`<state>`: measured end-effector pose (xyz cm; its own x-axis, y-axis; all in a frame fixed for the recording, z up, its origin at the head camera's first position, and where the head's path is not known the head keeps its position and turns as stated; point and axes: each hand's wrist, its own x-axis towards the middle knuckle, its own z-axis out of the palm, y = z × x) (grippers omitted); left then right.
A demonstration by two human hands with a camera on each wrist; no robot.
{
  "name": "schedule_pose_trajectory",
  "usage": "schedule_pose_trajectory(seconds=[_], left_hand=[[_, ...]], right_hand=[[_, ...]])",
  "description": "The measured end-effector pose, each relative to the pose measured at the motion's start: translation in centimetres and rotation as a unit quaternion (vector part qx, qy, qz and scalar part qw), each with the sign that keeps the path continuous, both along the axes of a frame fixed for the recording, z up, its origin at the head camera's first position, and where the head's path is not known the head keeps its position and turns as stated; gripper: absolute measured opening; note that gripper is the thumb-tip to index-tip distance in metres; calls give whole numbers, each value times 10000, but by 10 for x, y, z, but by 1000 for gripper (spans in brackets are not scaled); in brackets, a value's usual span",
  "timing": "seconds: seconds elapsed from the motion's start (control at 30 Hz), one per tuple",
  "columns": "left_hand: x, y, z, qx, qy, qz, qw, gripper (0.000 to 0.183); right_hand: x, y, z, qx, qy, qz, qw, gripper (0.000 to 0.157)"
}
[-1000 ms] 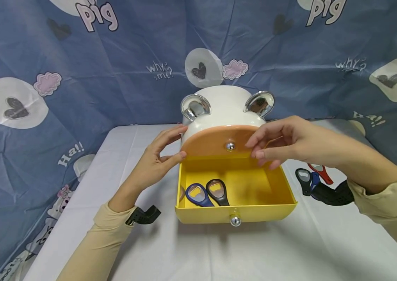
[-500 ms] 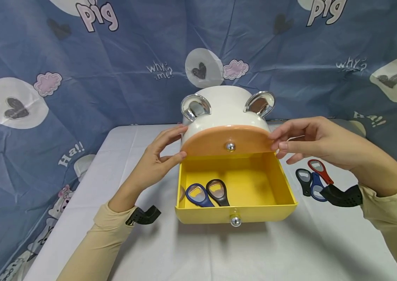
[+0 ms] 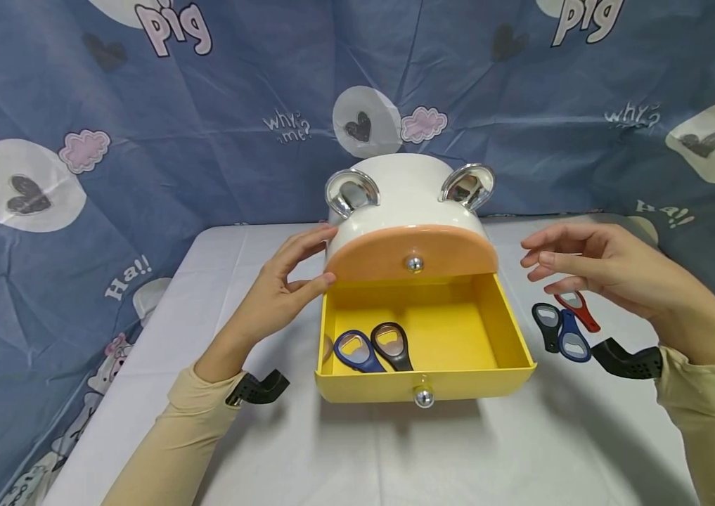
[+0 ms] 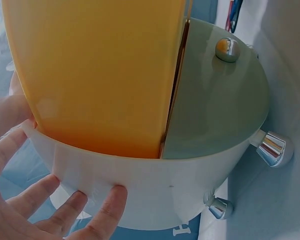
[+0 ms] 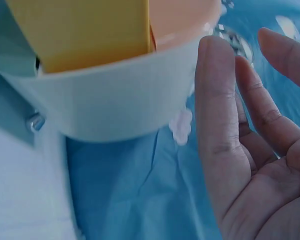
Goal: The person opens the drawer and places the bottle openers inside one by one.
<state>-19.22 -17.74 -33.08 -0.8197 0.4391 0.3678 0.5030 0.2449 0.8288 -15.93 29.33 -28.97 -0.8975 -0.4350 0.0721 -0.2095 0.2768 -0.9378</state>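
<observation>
A white storage box (image 3: 404, 186) with silvery ears has an orange upper drawer (image 3: 370, 254), which is closed, and a yellow lower drawer (image 3: 446, 320), pulled out. Inside the yellow drawer, at its left, lie a blue bottle opener (image 3: 370, 362) and a black bottle opener (image 3: 403, 360). My left hand (image 3: 268, 302) rests against the box's left side; in the left wrist view its spread fingertips (image 4: 117, 200) touch the white casing. Off to the right of the box, my right hand (image 3: 610, 270) hovers with loosely bent fingers and holds nothing.
Under my right hand, on the white tabletop (image 3: 256, 450), lie another black bottle opener (image 3: 547, 325), a blue one (image 3: 574, 346) and a red one (image 3: 587, 320), partly hidden. A blue patterned cloth (image 3: 218, 161) hangs behind the table.
My right hand has moved rightward from in front of the orange drawer, past the box's right edge, to above the loose bottle openers. My left hand has stayed in place.
</observation>
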Motion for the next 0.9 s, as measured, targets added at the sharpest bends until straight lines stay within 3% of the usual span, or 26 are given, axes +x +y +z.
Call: schedule_pose_trajectory(seconds=[0.1,0.3,0.53,0.9], left_hand=[[0,0,0,-13,2,5,10000,63],[1,0,0,5,9,-1,10000,63],[1,-1,0,-25,-15,7,10000,63],[0,0,0,-32,-22,5,10000,63]], right_hand=[[-1,12,-9,-392,-193,18,9990,40],[-5,31,-25,-328,-384,-330,9982,36],[-10,53,-46,-976,-694,-429,9919,36],[-19,82,-77,-798,-1039,-974,9866,40]])
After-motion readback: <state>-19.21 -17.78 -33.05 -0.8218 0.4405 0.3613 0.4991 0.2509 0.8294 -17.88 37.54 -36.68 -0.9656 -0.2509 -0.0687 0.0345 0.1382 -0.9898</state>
